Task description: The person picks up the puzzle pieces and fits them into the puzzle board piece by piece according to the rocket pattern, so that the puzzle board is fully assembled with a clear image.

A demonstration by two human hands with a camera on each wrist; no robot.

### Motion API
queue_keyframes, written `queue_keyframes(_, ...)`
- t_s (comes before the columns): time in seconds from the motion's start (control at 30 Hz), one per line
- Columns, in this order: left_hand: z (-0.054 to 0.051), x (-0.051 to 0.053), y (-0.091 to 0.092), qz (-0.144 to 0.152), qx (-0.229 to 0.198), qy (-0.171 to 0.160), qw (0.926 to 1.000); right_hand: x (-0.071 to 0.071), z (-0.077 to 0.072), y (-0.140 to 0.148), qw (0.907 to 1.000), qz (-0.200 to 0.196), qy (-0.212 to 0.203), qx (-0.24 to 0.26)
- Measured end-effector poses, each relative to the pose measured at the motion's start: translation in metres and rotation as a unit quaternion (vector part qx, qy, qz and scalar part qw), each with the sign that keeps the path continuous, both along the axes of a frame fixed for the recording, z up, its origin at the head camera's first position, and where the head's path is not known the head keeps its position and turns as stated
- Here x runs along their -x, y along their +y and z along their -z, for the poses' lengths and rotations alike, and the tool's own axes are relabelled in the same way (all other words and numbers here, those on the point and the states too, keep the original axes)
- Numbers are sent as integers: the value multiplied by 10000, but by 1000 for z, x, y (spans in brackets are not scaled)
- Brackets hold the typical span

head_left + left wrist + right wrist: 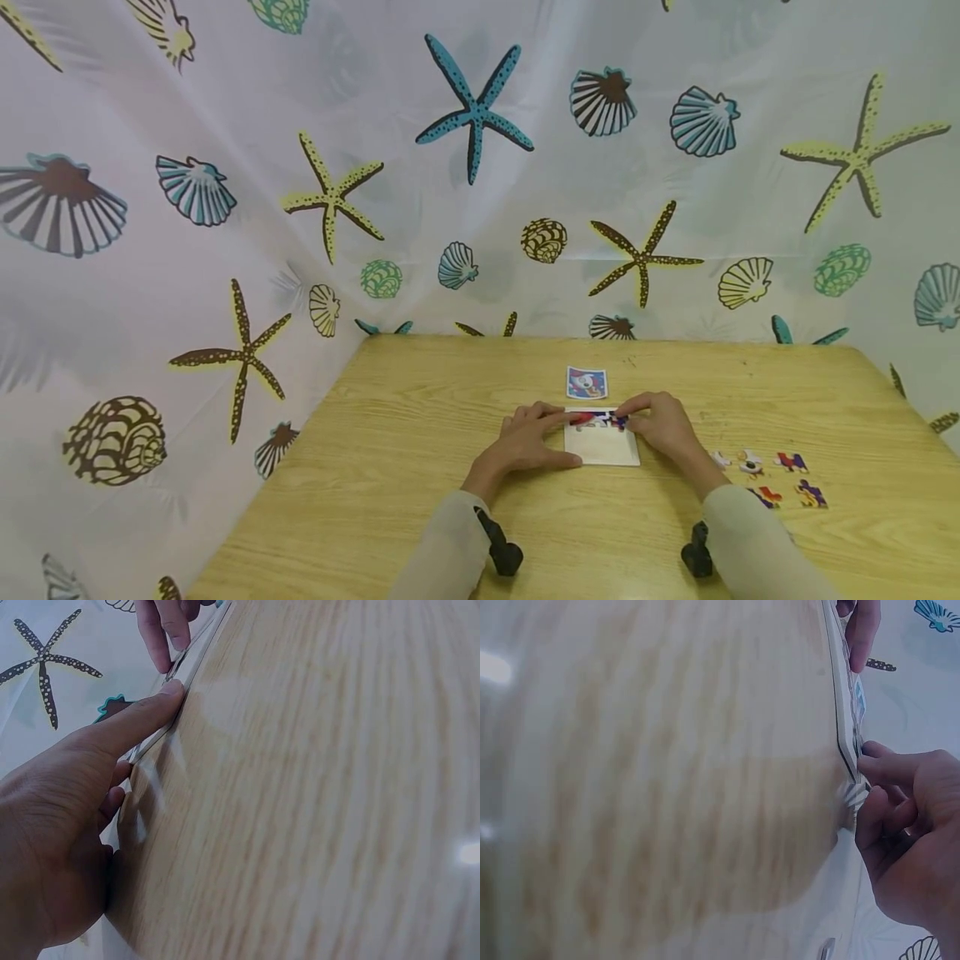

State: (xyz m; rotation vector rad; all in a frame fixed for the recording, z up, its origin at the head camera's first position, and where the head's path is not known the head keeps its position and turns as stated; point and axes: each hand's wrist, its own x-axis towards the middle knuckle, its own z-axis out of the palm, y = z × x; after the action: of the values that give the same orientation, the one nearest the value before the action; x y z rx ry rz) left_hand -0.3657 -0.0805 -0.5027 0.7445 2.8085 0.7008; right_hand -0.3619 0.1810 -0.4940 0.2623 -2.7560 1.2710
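Note:
In the head view a small white tray (606, 450) lies on the table, with joined puzzle pieces (600, 421) along its far side. My left hand (525, 442) rests at the tray's left edge, forefinger reaching over the pieces and thumb by the near-left corner. With bent fingers, my right hand (663, 427) pinches a puzzle piece (618, 422) at the far-right corner. The left wrist view shows my left hand (67, 802) with its thumb along the tray edge. In the right wrist view, fingers of my right hand (922, 825) curl at the tray's corner, the piece mostly hidden.
A picture card (587, 383) lies just beyond the tray. Several loose puzzle pieces (791, 462) are spread on the wooden table (420, 400), right of my right hand. A white cloth (405, 208) with shells and starfish hangs behind and at the sides.

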Motion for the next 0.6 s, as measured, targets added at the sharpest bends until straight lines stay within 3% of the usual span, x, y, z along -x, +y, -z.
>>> queue_keyframes(0.43, 3, -1, 0, -1, -73, -33, 10000, -2, 1, -6, 9998, 127, -53, -158)
queue_keyframes(0.6, 0, -1, -1, 17, 9, 20, 10000, 0, 3, -7, 9995, 233, -210, 31)
